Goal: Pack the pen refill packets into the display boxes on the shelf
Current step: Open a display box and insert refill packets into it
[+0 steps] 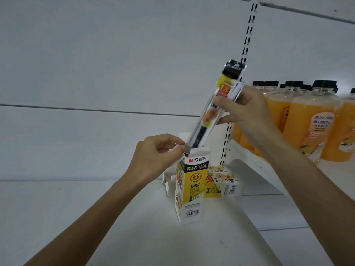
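The right hand [247, 112] grips a bundle of pen refill packets [223, 87] about mid-length. Their long axis is tilted, top leaning right, and the lower end is just entering the mouth of the upright M&G display box [192, 185], which stands on the shelf [134, 217] toward its back edge. The left hand [153, 158] (the nearer one to the box) pinches the top flap [187, 148] open. I'd say the packets must slide down-left along their own axis.

Open shelf [57, 208] leftward; slotted upright [247, 45] and juice bottles [311, 121] rightward.
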Tool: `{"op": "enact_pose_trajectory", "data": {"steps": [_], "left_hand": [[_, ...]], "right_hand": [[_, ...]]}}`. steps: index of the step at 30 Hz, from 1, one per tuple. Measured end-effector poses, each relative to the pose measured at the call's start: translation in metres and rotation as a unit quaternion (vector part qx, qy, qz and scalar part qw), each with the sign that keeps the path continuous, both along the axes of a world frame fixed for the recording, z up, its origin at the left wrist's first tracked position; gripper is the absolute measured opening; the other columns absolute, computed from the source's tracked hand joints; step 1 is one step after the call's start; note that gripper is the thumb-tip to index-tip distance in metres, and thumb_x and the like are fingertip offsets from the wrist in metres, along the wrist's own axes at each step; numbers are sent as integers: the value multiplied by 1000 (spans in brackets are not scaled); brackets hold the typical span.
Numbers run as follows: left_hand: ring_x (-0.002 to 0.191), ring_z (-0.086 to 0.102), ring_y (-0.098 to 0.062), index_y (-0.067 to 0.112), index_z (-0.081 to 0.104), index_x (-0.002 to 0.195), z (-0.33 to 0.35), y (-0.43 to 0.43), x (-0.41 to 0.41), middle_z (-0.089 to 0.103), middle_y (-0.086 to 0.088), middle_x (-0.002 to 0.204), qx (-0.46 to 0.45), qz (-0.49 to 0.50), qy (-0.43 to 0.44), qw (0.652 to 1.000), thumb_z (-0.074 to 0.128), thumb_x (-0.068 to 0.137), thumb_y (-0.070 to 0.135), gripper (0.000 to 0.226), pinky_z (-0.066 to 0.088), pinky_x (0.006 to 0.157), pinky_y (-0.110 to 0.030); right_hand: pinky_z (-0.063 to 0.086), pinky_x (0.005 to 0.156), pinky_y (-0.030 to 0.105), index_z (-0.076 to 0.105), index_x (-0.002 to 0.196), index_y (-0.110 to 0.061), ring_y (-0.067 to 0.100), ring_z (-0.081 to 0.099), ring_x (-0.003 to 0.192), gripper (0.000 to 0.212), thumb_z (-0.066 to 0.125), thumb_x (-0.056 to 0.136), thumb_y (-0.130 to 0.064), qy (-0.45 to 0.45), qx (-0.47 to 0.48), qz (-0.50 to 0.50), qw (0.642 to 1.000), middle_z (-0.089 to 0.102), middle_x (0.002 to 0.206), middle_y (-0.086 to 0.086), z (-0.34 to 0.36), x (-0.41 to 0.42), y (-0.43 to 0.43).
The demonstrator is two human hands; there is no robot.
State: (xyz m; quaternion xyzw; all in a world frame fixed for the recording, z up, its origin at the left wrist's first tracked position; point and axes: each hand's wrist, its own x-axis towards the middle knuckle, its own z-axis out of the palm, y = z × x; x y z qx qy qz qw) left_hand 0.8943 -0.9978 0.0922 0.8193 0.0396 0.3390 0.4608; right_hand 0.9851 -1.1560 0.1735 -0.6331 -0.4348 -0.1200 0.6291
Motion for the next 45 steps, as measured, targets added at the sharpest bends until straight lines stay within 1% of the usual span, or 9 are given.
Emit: {"op": "enact_pose_trajectory", "data": {"steps": [5,8,13,19,24,29,32,37,45], "left_hand": [[75,63,-5,36,67,91,-2,2,0,70,8,83,0,3,6,1000,64,78,34,14,46,62,-18],[77,63,-4,38,66,89,-2,3,0,69,10,83,3,9,8,1000,63,78,35,11,48,63,-17],[77,64,-5,32,67,95,-6,5,-2,70,7,85,-26,9,-8,1000,61,80,34,16,50,67,-19],[102,60,-16,34,54,115,-21,3,3,63,7,110,-85,17,-10,996,53,85,41,31,49,90,-39],[107,48,-7,42,11,138,-59,-19,-6,31,13,134,-89,7,20,996,69,70,41,89,43,66,-11],[87,59,7,52,9,124,-84,-22,-4,56,23,103,-47,-35,56,997,72,74,14,89,46,62,-5],[88,60,-1,43,11,134,-79,-10,-7,57,18,104,-74,-18,83,994,67,77,6,88,48,60,-10],[86,55,3,45,11,135,-73,-7,-13,50,26,102,-60,-1,93,994,56,84,7,78,42,65,-15],[82,57,-2,42,14,140,-81,-5,-10,51,16,101,-79,70,100,989,63,72,48,84,41,56,-9]], "right_hand": [[57,74,31,65,84,-25,10,69,80,9,67,81,-17,-85,-146,-6,986,71,85,-5,-21,1,7],[52,86,36,67,87,-33,2,63,89,24,70,67,-48,-91,-263,-10,960,69,92,-14,-32,6,11],[45,99,38,50,122,-42,-1,55,110,69,52,62,-76,98,-222,75,967,58,121,-20,-65,19,6],[53,89,30,58,110,-28,5,63,98,42,75,72,-33,124,-271,71,952,69,103,-11,-128,11,10],[43,59,4,54,100,-23,-7,59,76,42,74,71,-45,114,-167,-74,976,64,89,-17,-137,2,19],[53,78,27,62,107,-24,11,61,98,57,35,78,-65,192,-238,116,945,66,105,-4,-132,4,15],[46,89,26,60,112,-23,9,55,105,26,53,90,-37,81,-282,-31,955,61,111,-8,-138,33,-1],[29,104,40,29,142,-24,20,29,133,67,59,82,-33,-157,-548,-159,806,37,142,0,-169,60,-6],[41,84,33,45,123,-23,16,44,105,57,67,74,-45,-106,-529,-165,826,45,112,-1,-159,49,-2]]}}
